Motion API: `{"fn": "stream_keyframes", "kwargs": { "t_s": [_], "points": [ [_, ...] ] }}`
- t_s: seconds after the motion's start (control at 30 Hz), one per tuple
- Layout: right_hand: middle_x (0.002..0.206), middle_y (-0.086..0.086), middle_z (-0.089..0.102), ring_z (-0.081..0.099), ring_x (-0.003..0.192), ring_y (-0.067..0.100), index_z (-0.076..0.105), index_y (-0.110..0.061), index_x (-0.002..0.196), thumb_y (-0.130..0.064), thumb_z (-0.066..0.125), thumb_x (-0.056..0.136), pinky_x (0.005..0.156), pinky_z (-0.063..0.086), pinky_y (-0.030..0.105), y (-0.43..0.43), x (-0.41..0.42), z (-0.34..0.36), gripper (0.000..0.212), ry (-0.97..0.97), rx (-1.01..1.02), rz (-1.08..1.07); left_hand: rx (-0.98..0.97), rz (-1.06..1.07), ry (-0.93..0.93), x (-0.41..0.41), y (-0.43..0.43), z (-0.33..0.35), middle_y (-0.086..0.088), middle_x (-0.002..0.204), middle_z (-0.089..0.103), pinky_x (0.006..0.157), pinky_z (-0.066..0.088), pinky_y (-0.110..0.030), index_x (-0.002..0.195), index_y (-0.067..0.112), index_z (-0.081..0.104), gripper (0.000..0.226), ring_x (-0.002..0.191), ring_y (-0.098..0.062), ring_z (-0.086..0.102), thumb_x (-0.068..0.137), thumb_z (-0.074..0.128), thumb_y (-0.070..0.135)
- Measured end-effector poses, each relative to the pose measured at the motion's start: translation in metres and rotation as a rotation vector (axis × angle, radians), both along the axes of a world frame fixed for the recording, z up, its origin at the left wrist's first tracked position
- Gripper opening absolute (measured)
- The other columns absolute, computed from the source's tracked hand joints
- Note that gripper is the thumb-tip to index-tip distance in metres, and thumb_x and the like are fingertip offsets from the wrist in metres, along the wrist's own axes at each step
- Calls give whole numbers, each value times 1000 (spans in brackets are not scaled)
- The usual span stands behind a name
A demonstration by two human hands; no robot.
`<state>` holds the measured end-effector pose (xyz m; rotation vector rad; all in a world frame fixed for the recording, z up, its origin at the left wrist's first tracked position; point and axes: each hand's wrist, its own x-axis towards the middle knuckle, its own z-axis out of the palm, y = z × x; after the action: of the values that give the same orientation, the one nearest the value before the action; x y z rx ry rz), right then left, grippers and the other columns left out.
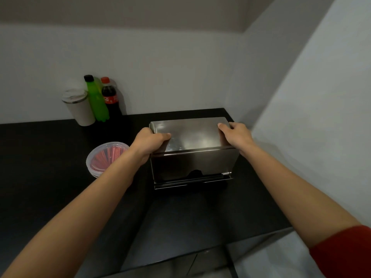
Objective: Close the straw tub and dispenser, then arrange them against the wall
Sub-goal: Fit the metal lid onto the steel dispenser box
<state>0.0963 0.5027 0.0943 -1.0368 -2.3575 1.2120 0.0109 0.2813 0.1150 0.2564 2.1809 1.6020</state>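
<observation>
Room: pale grey-white walls (180,67) meet in a corner at the upper right; the side wall runs down the right edge of the view, and the light is dim.
Surface: black matte countertop (50,177) reaching the back wall, with its near edge low in the view and a paler floor or ledge beyond that edge at lower right.
Dispenser: brushed steel straw dispenser (192,155) stands on the countertop near the right corner, just short of the back wall; its lid lies flat across the top and a dark slot with a bar runs along the bottom front.
Left hand: left hand (149,142) clasps the dispenser's upper left edge, thumb lying on the lid, fingers wrapped round the side.
Right hand: right hand (236,137) clasps the upper right edge the same way, thumb on top; a red sleeve (345,251) shows at that arm's elbow.
Straw tub: round clear plastic tub (104,157) of red straws sits on the countertop just left of the dispenser, partly hidden by the left forearm; a clear lid seems to cover it, though I cannot tell for certain.
Back-wall group: beige lidded tumbler (79,108), green bottle (96,99) and cola bottle (111,99) stand close together against the back wall at upper left, well apart from the dispenser.
</observation>
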Motion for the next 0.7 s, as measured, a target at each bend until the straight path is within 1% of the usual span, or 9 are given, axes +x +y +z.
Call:
{"fn": "stream_keyframes", "kwargs": {
  "t_s": [0.07, 0.13, 0.23, 0.3, 0.33, 0.43, 0.5, 0.57, 0.7],
  "points": [
    [137, 12, 52, 50, 124, 27, 39, -5, 141, -43, 50, 93, 99, 41, 34, -1, 1, 0, 62, 0, 17, 6, -9, -1, -7, -2, 0, -1, -1, 82, 59, 56, 43, -21, 115, 2, 56, 33, 72, -11, 57, 87, 64, 18],
    [134, 12, 55, 52, 121, 27, 42, -5, 139, -42, 49, 93, 94, 41, 32, -3, 2, 1, 59, -1, 29, 5, -9, -5, -7, -3, -1, -3, -2, 86, 59, 58, 44, -22, 116, 2, 55, 35, 74, -12, 58, 87, 64, 19],
    [130, 11, 57, 53, 119, 28, 47, -5, 134, -43, 44, 95, 86, 37, 28, -6, 3, -1, 54, -25, 82, 14, -3, -6, 4, -2, -1, -5, -3, 90, 60, 59, 44, -21, 113, 5, 55, 31, 74, -11, 57, 87, 64, 19],
    [132, 13, 56, 52, 121, 30, 43, -4, 136, -48, 39, 96, 84, 37, 29, -9, 4, -4, 60, -48, 153, 18, 2, 4, 25, -2, -1, -7, -3, 92, 60, 59, 44, -20, 112, 6, 53, 30, 75, -10, 57, 87, 64, 19],
    [134, 14, 55, 51, 123, 30, 40, -4, 138, -50, 37, 96, 85, 38, 31, -10, 4, -5, 63, -57, 176, 14, -1, 7, 47, -2, -1, -8, -5, 98, 61, 59, 44, -19, 115, 4, 51, 35, 77, -10, 57, 87, 65, 19],
    [129, 13, 58, 54, 118, 31, 44, -6, 136, -55, 36, 93, 82, 39, 32, -8, 4, -10, 66, -61, 186, 1, -52, -10, 132, -2, -3, -11, -7, 113, 59, 64, 46, -19, 126, 6, 47, 49, 88, -14, 58, 85, 67, 24],
    [121, 12, 63, 58, 109, 29, 50, -6, 130, -59, 37, 90, 78, 42, 31, -6, 5, -12, 68, -49, 180, -18, -87, -27, 181, -2, -4, -13, -5, 116, 60, 75, 51, -25, 128, 9, 47, 55, 98, -18, 60, 82, 70, 28],
    [116, 11, 64, 60, 105, 28, 53, -5, 128, -60, 39, 89, 76, 43, 31, -6, 6, -14, 68, -40, 160, -45, -124, -35, 219, 0, -5, -13, -7, 121, 60, 85, 52, -30, 130, 11, 46, 61, 105, -21, 60, 79, 73, 32],
    [109, 11, 66, 61, 98, 26, 57, -4, 122, -62, 40, 88, 73, 41, 30, -5, 9, -15, 69, -30, 128, -60, -201, -32, 310, 8, -6, -7, -10, 135, 53, 84, 39, -23, 139, 7, 38, 71, 121, -24, 52, 82, 70, 34]
  ]
}}
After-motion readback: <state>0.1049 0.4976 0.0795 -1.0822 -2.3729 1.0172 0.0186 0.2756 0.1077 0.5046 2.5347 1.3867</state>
